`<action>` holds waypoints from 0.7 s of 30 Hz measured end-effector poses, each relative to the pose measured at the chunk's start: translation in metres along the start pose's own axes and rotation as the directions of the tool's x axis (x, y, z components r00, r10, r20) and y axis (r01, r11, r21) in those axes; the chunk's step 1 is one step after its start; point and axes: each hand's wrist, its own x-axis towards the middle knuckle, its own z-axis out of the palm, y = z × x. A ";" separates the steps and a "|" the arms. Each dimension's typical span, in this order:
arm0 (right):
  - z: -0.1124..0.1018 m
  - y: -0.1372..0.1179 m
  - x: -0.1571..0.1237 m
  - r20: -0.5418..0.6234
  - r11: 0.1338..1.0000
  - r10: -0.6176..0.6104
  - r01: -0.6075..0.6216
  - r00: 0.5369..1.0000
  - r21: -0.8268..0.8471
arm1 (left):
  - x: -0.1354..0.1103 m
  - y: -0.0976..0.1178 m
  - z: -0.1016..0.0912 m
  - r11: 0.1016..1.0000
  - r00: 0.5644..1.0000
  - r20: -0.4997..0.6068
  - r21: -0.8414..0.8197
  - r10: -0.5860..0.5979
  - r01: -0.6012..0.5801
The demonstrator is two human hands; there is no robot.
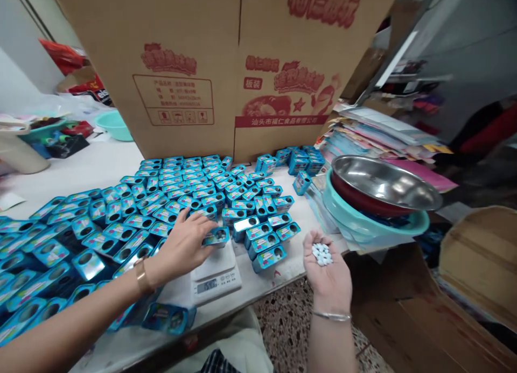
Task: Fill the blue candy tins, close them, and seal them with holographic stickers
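My left hand [186, 241] reaches over a small white digital scale [215, 275] and pinches a blue tin [217, 236] that rests on the scale's platform. My right hand [326, 271] is held palm up just off the table's front edge, fingers cupped round a small heap of white tablets [322, 254]. Several more blue tins with oval windows [169, 192] cover the white table [100, 168] to the left and behind the scale.
A big printed cardboard box [226, 66] stands behind the tins. At right, a steel bowl [379, 184] sits in a teal basin [363, 222], with stacked papers [375, 131] behind. Another cardboard box [476, 265] is on the floor at right. A teal bowl [113, 124] sits far left.
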 end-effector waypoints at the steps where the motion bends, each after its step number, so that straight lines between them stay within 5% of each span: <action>1: -0.006 -0.014 0.000 -0.004 0.998 -0.060 0.060 0.998 0.001 | 0.008 0.011 -0.007 1.000 0.998 -0.057 -0.015 0.018 -0.019; 6: -0.026 -0.064 -0.012 -0.075 0.977 -0.200 0.205 0.977 0.062 | 0.065 0.094 -0.020 0.968 0.959 -0.229 -0.146 0.168 -0.204; 9: -0.034 -0.080 -0.020 -0.098 0.969 -0.224 0.232 0.970 0.089 | 0.096 0.143 0.012 0.934 0.929 -0.175 -0.088 0.328 -0.346; 12: -0.040 -0.089 -0.027 -0.070 0.963 -0.254 0.259 0.965 0.076 | 0.117 0.173 0.066 0.900 0.897 -0.063 0.018 0.437 -0.436; 15: -0.045 -0.093 -0.029 -0.095 0.961 -0.244 0.254 0.965 0.114 | 0.128 0.184 0.111 0.884 0.892 0.032 0.117 0.452 -0.452; 17: -0.048 -0.092 -0.027 -0.093 0.964 -0.240 0.249 0.966 0.093 | 0.128 0.184 0.119 0.896 0.910 0.041 0.160 0.413 -0.414; 21: -0.059 -0.090 -0.019 0.111 0.925 -0.307 0.324 0.945 -0.199 | 0.100 0.157 0.070 0.928 0.928 -0.024 0.038 0.372 -0.371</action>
